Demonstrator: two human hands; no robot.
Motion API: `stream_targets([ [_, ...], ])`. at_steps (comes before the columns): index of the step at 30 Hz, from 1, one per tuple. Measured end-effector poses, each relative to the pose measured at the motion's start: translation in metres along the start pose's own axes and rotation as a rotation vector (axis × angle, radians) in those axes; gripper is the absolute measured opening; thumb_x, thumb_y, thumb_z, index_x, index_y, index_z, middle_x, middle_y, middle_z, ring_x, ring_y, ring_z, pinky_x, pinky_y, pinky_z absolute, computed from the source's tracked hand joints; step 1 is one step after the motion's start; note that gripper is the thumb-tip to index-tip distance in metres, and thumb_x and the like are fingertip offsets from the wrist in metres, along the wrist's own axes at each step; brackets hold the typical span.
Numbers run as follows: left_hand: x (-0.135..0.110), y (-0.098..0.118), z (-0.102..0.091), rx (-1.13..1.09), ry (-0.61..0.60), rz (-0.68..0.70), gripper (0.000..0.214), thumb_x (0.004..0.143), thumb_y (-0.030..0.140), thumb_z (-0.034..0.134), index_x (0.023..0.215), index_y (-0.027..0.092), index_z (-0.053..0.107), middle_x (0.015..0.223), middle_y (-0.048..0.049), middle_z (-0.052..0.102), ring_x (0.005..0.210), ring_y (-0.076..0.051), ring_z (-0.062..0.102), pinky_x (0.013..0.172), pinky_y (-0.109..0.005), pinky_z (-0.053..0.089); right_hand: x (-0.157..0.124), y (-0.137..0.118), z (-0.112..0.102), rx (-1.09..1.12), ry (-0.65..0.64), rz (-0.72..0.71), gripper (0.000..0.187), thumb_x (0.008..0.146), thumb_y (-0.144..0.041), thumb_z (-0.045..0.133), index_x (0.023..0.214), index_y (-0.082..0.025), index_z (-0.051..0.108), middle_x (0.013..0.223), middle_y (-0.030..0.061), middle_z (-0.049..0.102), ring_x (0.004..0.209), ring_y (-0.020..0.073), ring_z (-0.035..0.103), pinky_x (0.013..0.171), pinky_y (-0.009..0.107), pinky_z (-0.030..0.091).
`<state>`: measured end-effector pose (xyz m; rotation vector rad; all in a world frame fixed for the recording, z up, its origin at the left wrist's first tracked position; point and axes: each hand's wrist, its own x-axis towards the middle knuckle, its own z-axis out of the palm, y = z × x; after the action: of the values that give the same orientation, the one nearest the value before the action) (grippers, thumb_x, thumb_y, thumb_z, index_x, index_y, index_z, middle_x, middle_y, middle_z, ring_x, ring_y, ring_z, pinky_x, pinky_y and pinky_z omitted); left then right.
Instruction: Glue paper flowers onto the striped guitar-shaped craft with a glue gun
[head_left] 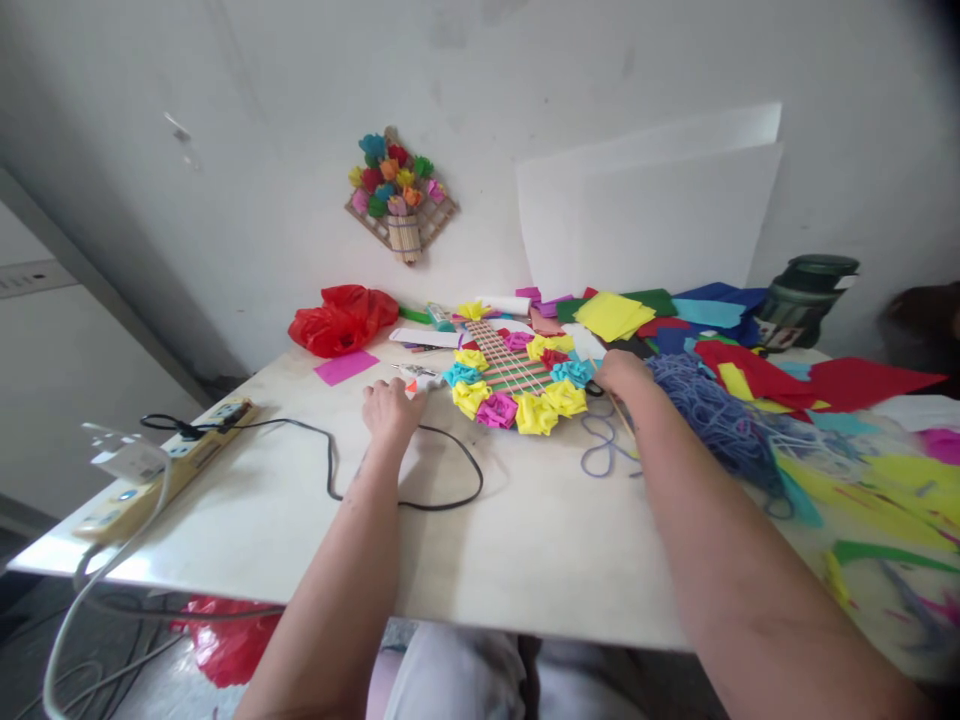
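The left hand sits left of the flowered lattice, the right hand right of it; can't tell either grip. Best keep the black cord clear.

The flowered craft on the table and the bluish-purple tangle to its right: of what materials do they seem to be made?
Craft flowers: probably matte crepe paper, given the crinkled, folded petals. Lattice: perhaps thin coloured wooden sticks with pale strands across; it is too small to be sure. Tangle: likely dull yarn, from its loose looping strands.
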<state>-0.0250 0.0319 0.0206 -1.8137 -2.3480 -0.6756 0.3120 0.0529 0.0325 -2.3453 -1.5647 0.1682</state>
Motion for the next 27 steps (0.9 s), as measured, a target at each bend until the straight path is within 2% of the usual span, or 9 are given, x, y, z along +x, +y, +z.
stream_targets([
  [2,-0.002,0.004,-0.004,-0.06,0.14,0.036,0.035,0.078,0.041,0.05,0.1,0.019,0.063,0.103,-0.0142,0.059,0.105,-0.031,0.046,0.079,-0.039,0.041,0.001,0.0,-0.008,-0.079,-0.028,0.022,0.035,0.071,-0.022,0.06,0.103,-0.008,0.066,0.096,0.0216,0.065,0.097,0.0277,0.06,0.073,0.031,0.046],
  [4,-0.004,0.008,-0.006,-0.13,0.217,0.069,0.025,0.079,0.036,0.05,0.092,0.02,0.064,0.097,-0.0113,0.061,0.101,-0.028,0.048,0.078,-0.037,0.041,0.001,-0.002,-0.018,-0.129,-0.03,0.044,0.033,0.072,-0.021,0.058,0.101,-0.009,0.066,0.092,0.0203,0.066,0.095,0.0287,0.061,0.072,0.033,0.046],
  [8,-0.003,0.013,-0.003,-0.287,0.226,0.151,0.015,0.076,0.032,0.054,0.073,0.021,0.064,0.086,-0.007,0.062,0.093,-0.025,0.051,0.075,-0.034,0.042,-0.001,-0.012,-0.038,-0.112,-0.018,0.034,0.027,0.073,-0.024,0.059,0.096,-0.012,0.067,0.078,0.0147,0.067,0.08,0.026,0.063,0.064,0.031,0.045],
  [11,0.0,0.013,0.001,-0.468,0.176,0.299,0.013,0.073,0.032,0.057,0.069,0.022,0.065,0.084,-0.004,0.064,0.089,-0.022,0.052,0.075,-0.032,0.043,-0.004,-0.024,-0.044,0.066,0.015,-0.165,0.027,0.079,-0.026,0.05,0.1,-0.016,0.065,0.076,0.0089,0.067,0.065,0.0193,0.061,0.059,0.028,0.043],
  [15,0.002,0.013,0.002,-0.642,0.098,0.519,0.011,0.072,0.031,0.061,0.068,0.021,0.065,0.086,-0.002,0.065,0.089,-0.019,0.054,0.085,-0.034,0.04,-0.016,-0.043,-0.04,0.273,0.078,-0.583,0.025,0.08,-0.031,0.051,0.093,-0.019,0.068,0.083,0.0045,0.067,0.072,0.0169,0.06,0.061,0.024,0.042],
  [17,0.001,0.014,0.001,-0.655,0.08,0.607,0.009,0.071,0.028,0.063,0.067,0.021,0.065,0.086,-0.0017,0.065,0.089,-0.018,0.055,0.091,-0.036,0.035,-0.024,-0.053,-0.037,0.288,0.044,-0.687,0.024,0.078,-0.035,0.055,0.089,-0.02,0.071,0.084,0.0037,0.067,0.075,0.0171,0.059,0.063,0.024,0.042],
  [20,-0.002,0.016,-0.002,-0.655,0.041,0.689,0.004,0.069,0.021,0.063,0.067,0.021,0.066,0.09,-0.0016,0.064,0.094,-0.018,0.055,0.094,-0.037,0.033,-0.034,-0.067,-0.032,0.262,-0.008,-0.76,0.022,0.078,-0.034,0.057,0.086,-0.02,0.072,0.087,0.0045,0.067,0.077,0.0163,0.06,0.067,0.024,0.042],
  [24,-0.005,0.019,-0.004,-0.676,-0.01,0.667,0.008,0.064,0.015,0.061,0.067,0.021,0.067,0.092,-0.0012,0.064,0.097,-0.019,0.055,0.095,-0.037,0.032,-0.043,-0.078,-0.028,0.211,-0.08,-0.812,0.019,0.078,-0.026,0.057,0.087,-0.019,0.072,0.09,0.006,0.068,0.077,0.0153,0.06,0.068,0.023,0.042],
  [27,-0.004,0.019,0.001,-0.754,-0.01,0.458,0.01,0.062,0.015,0.057,0.065,0.02,0.065,0.087,-0.0014,0.065,0.094,-0.02,0.056,0.09,-0.036,0.039,-0.046,-0.081,-0.026,0.213,-0.126,-0.782,0.022,0.08,-0.028,0.056,0.095,-0.022,0.071,0.092,0.0042,0.069,0.075,0.0146,0.06,0.063,0.022,0.043],
])
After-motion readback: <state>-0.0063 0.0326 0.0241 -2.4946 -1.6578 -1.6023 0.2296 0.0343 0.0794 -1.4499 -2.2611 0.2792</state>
